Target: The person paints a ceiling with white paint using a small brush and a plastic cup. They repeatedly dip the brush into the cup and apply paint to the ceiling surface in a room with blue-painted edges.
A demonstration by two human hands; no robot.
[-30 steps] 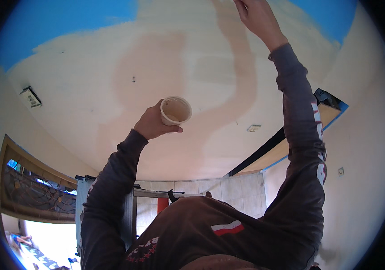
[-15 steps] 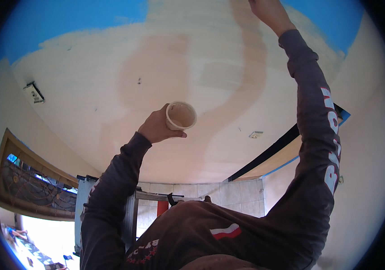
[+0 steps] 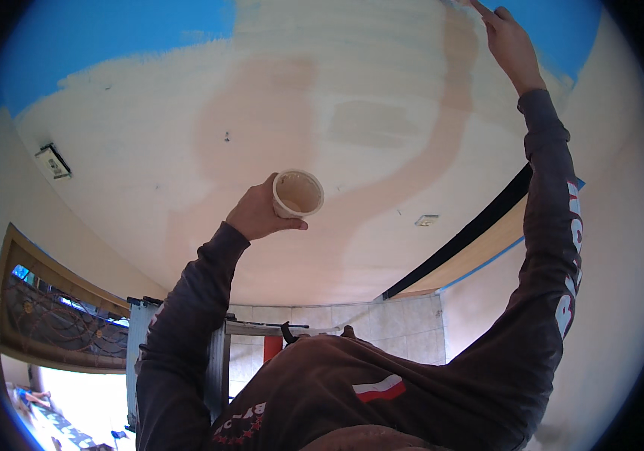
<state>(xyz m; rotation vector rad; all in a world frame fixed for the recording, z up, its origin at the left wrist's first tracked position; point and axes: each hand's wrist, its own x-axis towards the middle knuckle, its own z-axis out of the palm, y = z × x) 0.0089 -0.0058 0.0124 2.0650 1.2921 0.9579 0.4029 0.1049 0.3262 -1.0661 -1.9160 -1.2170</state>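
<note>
My left hand (image 3: 254, 210) is wrapped round a pale plastic cup (image 3: 277, 203), its open mouth toward me and some cream paint inside. Up at the top right, my right hand (image 3: 513, 49) is closed, one finger stretched along what looks like a paintbrush (image 3: 459, 3). The upper edge cuts most of that brush off. It is against the ceiling (image 3: 382, 83), near the border where cream paint meets blue paint (image 3: 551, 30). A second blue area (image 3: 134, 34) spreads over the upper left.
A ladder (image 3: 216, 368) stands behind my left arm. Small fixtures, one at left (image 3: 53, 161) and one at right (image 3: 426, 220), sit on the painted surface. A dark recess (image 3: 465, 233) runs along the right. A wood-framed grille (image 3: 59, 308) is at the left.
My right hand has moved right and slightly down in the view, and more of it and the brush shows. The left hand with the cup has barely shifted.
</note>
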